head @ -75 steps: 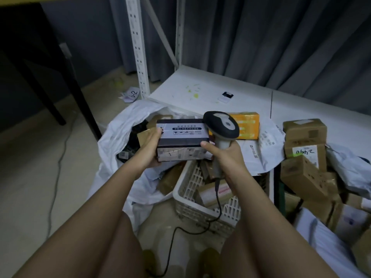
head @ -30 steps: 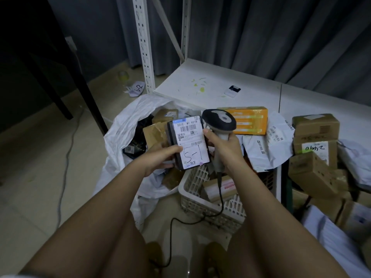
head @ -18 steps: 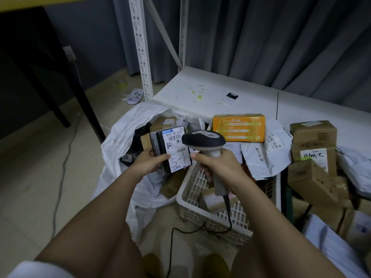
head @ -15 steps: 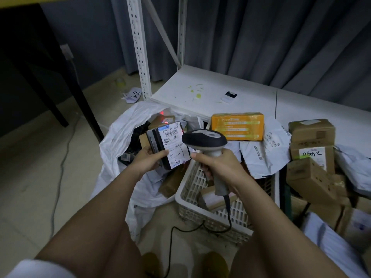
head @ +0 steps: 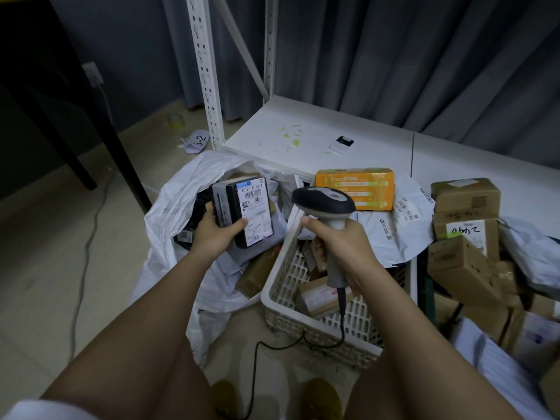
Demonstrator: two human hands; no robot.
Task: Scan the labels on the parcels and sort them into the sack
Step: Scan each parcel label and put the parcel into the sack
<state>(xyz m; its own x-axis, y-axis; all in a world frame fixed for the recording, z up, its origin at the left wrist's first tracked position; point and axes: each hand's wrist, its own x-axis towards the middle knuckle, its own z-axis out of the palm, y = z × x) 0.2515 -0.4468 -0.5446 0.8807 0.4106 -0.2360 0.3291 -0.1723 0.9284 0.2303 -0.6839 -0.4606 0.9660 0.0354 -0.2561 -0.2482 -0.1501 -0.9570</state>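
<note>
Pale floor tiles run under both forearms. Right hand [head: 342, 244] wraps the scanner [head: 325, 213] over the white basket [head: 281, 286], its cable partly hidden behind the rim. Left hand [head: 216, 234] grips the dark parcel [head: 242, 212] upright, long axis vertical, label facing us, above the open sack [head: 169, 207]. Beyond, an orange box [head: 354, 189]; parcels at far right are cut off.

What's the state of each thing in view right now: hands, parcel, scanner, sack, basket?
left hand: grips the black parcel
right hand: grips the scanner handle
black parcel: held over the sack, label side up
scanner: held, head beside the parcel, cable attached
white sack: mouth open, parcels inside
white basket: upright, parcels inside
orange box: lying on the shelf edge, closed
</note>
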